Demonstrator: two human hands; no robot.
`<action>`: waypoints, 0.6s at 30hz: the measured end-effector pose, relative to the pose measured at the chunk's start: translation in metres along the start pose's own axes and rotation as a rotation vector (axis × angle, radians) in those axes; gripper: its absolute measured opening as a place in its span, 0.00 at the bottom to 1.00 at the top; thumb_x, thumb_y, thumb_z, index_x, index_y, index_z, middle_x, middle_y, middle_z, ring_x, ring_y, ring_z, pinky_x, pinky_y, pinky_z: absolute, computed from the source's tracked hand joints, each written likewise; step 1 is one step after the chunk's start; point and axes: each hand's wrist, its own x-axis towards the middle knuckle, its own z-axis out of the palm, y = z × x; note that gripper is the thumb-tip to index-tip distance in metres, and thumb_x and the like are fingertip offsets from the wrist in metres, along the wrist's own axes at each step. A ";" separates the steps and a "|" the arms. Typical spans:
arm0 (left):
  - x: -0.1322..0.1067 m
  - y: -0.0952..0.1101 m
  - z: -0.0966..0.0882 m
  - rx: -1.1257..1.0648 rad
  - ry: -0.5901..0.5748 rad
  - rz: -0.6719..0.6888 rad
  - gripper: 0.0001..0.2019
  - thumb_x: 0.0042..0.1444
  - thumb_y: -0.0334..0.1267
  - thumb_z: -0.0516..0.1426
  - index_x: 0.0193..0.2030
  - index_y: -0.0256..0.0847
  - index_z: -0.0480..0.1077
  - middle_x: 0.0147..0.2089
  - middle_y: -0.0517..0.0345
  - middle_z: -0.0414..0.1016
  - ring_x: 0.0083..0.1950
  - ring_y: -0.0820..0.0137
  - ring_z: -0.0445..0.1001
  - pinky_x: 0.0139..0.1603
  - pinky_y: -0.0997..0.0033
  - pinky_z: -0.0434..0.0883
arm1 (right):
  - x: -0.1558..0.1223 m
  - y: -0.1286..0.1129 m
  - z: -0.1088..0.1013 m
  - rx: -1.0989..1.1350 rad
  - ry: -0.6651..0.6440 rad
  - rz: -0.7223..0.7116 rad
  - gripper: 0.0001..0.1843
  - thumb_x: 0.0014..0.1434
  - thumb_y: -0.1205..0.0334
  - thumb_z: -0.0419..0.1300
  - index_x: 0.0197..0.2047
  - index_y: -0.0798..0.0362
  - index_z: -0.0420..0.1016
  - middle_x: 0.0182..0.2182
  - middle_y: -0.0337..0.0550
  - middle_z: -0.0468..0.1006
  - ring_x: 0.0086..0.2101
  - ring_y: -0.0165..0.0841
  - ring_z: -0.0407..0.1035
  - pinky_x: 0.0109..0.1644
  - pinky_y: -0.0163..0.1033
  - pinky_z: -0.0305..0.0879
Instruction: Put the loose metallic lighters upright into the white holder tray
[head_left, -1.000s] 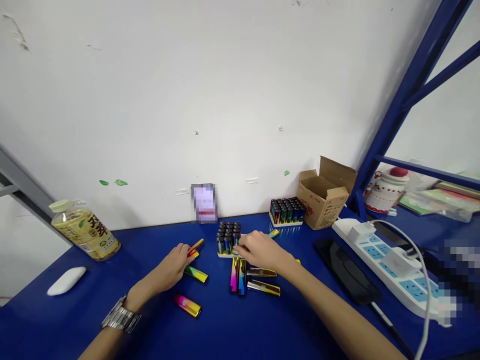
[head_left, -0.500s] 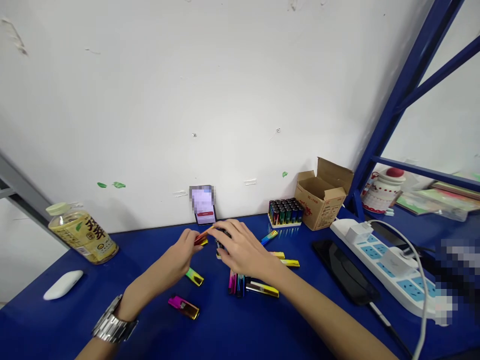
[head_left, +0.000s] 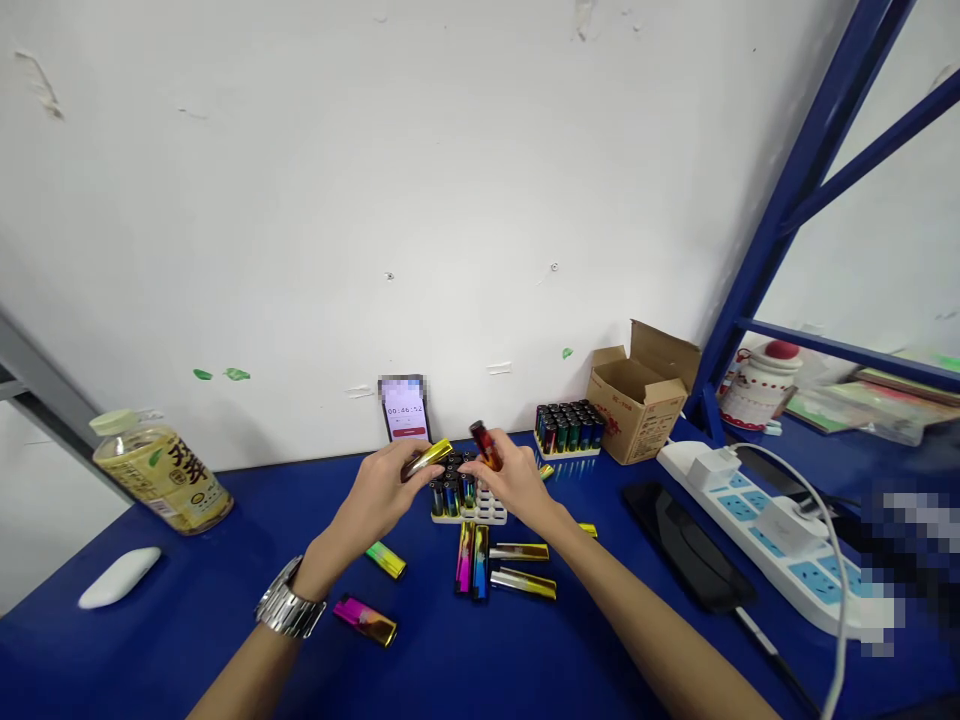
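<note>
My left hand (head_left: pixel 384 492) is raised over the blue table (head_left: pixel 187 640) and closed round a shiny gold lighter shell (head_left: pixel 427 459). My right hand (head_left: pixel 511 482) pinches a red lighter (head_left: pixel 486 446) just above a white tray (head_left: pixel 471 512) partly filled with upright lighters. Both hands hover close together over that tray. Several metallic rainbow shells lie flat near the tray: a pair (head_left: pixel 472 558) in front, two gold ones (head_left: pixel 523 583) to the right, a green one (head_left: pixel 386 559) and a pink one (head_left: pixel 365 620) to the left.
A second full tray of lighters (head_left: pixel 570 428) and an open cardboard box (head_left: pixel 640 392) stand at the back right. A phone (head_left: pixel 406 409) leans on the wall. A tea bottle (head_left: pixel 157 474) and white mouse (head_left: pixel 120 577) lie left; a power strip (head_left: pixel 757 522) and dark phone (head_left: pixel 690 543) lie right.
My left hand lifted from the table with a shell and came over the tray. My right hand rose from the tray holding a red lighter, and the two hands now meet.
</note>
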 end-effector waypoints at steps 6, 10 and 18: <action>0.011 0.007 0.003 -0.261 0.143 -0.159 0.24 0.46 0.56 0.61 0.44 0.41 0.75 0.40 0.54 0.80 0.42 0.62 0.75 0.42 0.66 0.70 | -0.006 0.032 0.008 0.489 0.119 0.269 0.22 0.56 0.37 0.53 0.31 0.49 0.58 0.11 0.30 0.67 0.10 0.29 0.60 0.13 0.31 0.53; 0.018 0.017 0.005 -0.299 0.131 -0.181 0.22 0.44 0.54 0.63 0.41 0.39 0.74 0.36 0.54 0.79 0.37 0.63 0.75 0.36 0.67 0.69 | -0.006 0.041 0.009 0.625 0.266 0.267 0.22 0.52 0.41 0.60 0.30 0.50 0.59 0.16 0.34 0.72 0.13 0.29 0.66 0.17 0.31 0.59; 0.021 0.022 0.011 -0.463 0.071 -0.209 0.13 0.42 0.46 0.64 0.29 0.38 0.73 0.23 0.62 0.67 0.27 0.71 0.67 0.28 0.71 0.63 | -0.004 0.045 0.006 0.882 0.201 0.427 0.22 0.47 0.42 0.63 0.24 0.52 0.61 0.10 0.24 0.50 0.11 0.19 0.42 0.13 0.28 0.40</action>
